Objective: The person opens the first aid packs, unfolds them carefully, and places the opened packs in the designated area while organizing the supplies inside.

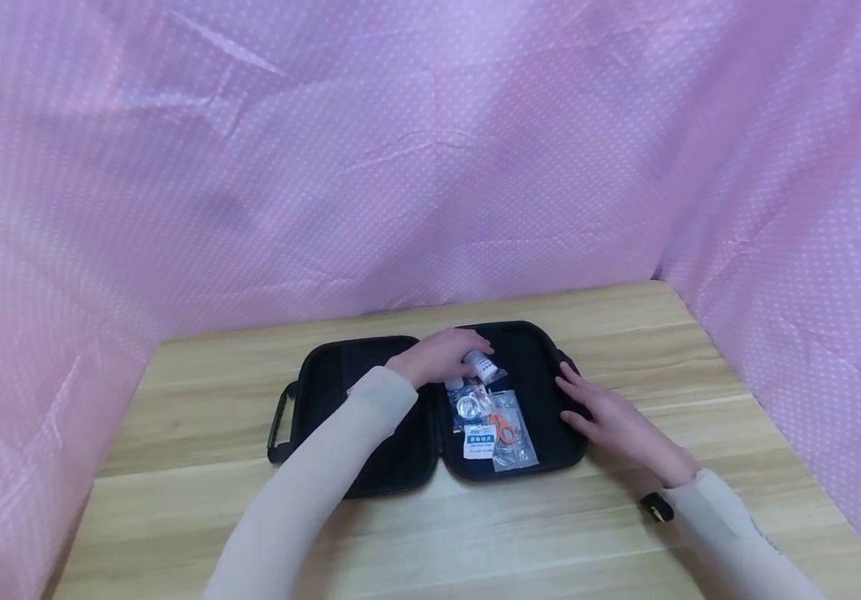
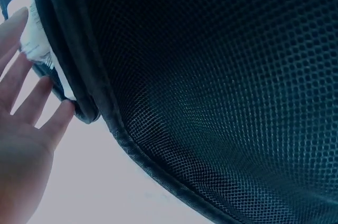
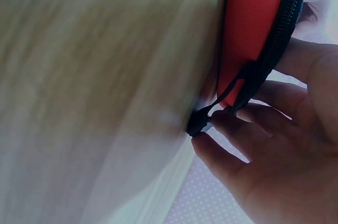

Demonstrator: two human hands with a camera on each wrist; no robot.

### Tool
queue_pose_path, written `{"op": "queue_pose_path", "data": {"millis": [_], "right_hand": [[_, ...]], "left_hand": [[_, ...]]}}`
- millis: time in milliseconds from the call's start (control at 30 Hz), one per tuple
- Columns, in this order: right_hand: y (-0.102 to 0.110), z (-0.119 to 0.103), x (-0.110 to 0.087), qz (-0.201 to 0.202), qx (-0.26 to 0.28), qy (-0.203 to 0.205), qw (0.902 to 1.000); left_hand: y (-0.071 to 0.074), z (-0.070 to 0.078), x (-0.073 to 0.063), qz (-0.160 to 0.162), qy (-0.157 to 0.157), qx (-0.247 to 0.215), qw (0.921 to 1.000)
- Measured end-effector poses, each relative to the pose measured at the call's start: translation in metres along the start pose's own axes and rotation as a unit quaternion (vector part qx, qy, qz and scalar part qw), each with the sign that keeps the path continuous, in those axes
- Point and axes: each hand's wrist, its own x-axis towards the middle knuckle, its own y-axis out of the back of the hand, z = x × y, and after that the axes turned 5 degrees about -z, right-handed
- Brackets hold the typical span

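Observation:
A black zip case (image 1: 358, 392) lies spread open on the table, its two halves side by side. Over the inner edge of the right half, my left hand (image 1: 445, 354) pinches a white roll in clear wrap (image 1: 484, 367), perhaps a bandage. Below it in that half are small clear packets (image 1: 468, 407), orange-handled scissors (image 1: 503, 429), a clear bag (image 1: 516, 454) and a white-and-green packet (image 1: 479, 442). My right hand (image 1: 613, 421) rests with spread fingers along the case's right rim. In the right wrist view its fingertips are beside the zipper pull (image 3: 198, 122) on the red outer side (image 3: 253, 18).
A carry handle (image 1: 278, 421) sticks out from the case's left side. Black mesh (image 2: 222, 86) lines one half. The wooden table (image 1: 197, 400) runs back to a pink dotted cloth (image 1: 400, 167), which also hangs at both sides. A black band (image 1: 657, 507) shows at the right wrist.

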Motion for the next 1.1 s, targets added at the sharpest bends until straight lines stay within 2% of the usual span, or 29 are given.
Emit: {"op": "queue_pose_path", "data": {"millis": [233, 400, 567, 733, 1100], "right_hand": [[0.003, 0.002, 0.004, -0.011, 0.005, -0.005, 0.9999], [0.002, 0.002, 0.006, -0.019, 0.011, -0.003, 0.9998], [0.004, 0.001, 0.005, -0.024, 0.014, -0.013, 0.9995], [0.007, 0.004, 0.006, -0.034, 0.011, -0.015, 0.9993], [0.012, 0.014, 0.005, -0.036, 0.006, -0.012, 0.9993]], "left_hand": [[-0.001, 0.006, 0.003, 0.023, -0.003, 0.071, 0.9972], [0.004, 0.006, -0.003, 0.057, 0.002, 0.065, 0.9963], [0.013, 0.009, -0.021, 0.084, 0.008, 0.039, 0.9957], [0.019, 0.012, -0.041, 0.104, 0.021, 0.037, 0.9936], [0.019, 0.017, -0.086, 0.174, 0.026, 0.035, 0.9838]]}}
